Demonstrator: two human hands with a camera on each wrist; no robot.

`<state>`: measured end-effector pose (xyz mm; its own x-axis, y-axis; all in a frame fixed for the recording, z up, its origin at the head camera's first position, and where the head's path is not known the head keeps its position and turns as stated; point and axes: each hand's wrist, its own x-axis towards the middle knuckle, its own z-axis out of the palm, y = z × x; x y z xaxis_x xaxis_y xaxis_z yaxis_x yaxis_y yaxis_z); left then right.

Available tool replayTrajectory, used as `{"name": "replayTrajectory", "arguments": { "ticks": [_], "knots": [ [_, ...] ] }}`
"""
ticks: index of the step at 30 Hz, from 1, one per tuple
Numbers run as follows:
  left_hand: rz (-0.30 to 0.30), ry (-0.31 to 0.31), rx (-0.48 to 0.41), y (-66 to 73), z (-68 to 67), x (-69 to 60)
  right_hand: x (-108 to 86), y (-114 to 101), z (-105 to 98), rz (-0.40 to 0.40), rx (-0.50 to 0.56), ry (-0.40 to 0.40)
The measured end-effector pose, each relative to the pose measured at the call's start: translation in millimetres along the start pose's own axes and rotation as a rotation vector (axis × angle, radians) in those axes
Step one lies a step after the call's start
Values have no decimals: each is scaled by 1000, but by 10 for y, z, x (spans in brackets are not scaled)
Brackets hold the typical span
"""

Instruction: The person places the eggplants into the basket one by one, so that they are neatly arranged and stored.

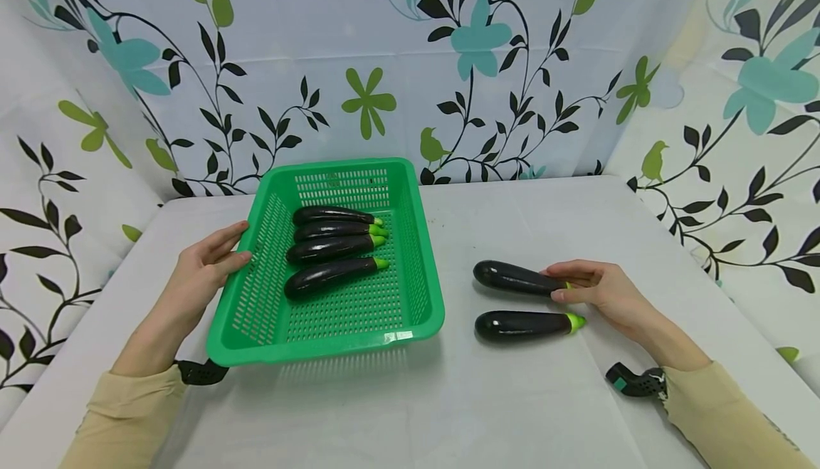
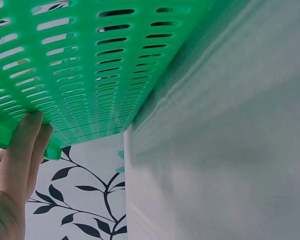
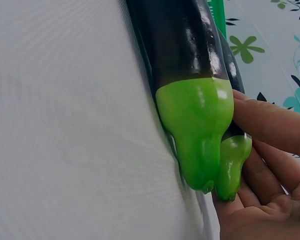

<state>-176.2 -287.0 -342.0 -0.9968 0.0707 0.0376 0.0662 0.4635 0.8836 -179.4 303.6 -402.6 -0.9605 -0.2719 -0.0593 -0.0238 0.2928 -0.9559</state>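
Note:
My left hand (image 1: pixel 204 264) holds the left rim of a green perforated plastic basket (image 1: pixel 346 349), with its fingers on the outer side in the left wrist view (image 2: pixel 21 160). Inside the basket lie several dark eggplants (image 1: pixel 329 277), side by side with green stem ends to the right. To the basket's right, my right hand (image 1: pixel 598 290) grips the stem end of one eggplant (image 1: pixel 515 277) between thumb and fingers. Just in front of it, another eggplant (image 1: pixel 522 325) lies on the white table. In the right wrist view this nearer eggplant (image 3: pixel 182 45) partly hides the gripped one (image 3: pixel 233 160).
A white cloth covers the table (image 1: pixel 512 412). Behind and at both sides hang curtains (image 1: pixel 384 42) printed with leaves, flowers and birds. Each wrist carries a black strap device, such as the right one (image 1: pixel 635 381).

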Motion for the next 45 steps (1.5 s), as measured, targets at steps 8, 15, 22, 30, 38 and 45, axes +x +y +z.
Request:
{"name": "replayTrajectory", "arguments": {
  "ticks": [8,15,22,30,38,45],
  "knots": [
    [-52,-25,-12,-26,-6,-6,33,-75,-15,24,24,22],
    [-35,-19,11,-3,-33,13,42,-250,-16,44,48,54],
    [-6,-14,-8,-28,-27,12,71,-569,118,54,95,57],
    [-7,-15,-3,-30,-23,5,235,-1009,426,62,155,14],
    [-25,-11,-7,-22,-2,13,449,-1296,708,49,116,-43],
    [-27,-4,7,-21,-17,4,612,-1480,910,10,108,-78]
  ]
}}
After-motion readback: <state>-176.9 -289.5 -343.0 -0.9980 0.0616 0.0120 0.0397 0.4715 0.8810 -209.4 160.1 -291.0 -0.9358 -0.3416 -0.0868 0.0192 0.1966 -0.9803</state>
